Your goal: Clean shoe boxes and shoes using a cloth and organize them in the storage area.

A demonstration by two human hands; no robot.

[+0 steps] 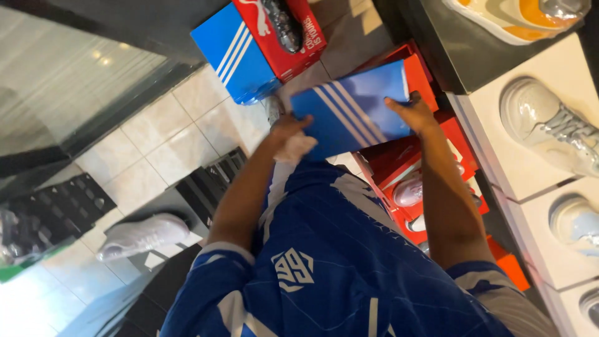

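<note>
I hold a blue shoebox (pixel 352 109) with three white stripes between both hands, tilted above a stack of red boxes. My left hand (pixel 287 129) grips its left end, with crumpled white paper (pixel 297 148) just under the hand. My right hand (pixel 413 112) grips the right edge. Under the blue box lies an open red shoebox (pixel 399 156), and a pale pink shoe (pixel 409 192) shows in it. My blue jersey fills the bottom of the view.
On the tiled floor at the top lie another blue striped box (pixel 234 56) and a red box (pixel 293 47) with a dark shoe (pixel 281 25) on it. A white shoe (pixel 142 236) lies lower left. White display shelves (pixel 499 156) with pale sneakers (pixel 552 125) stand at the right.
</note>
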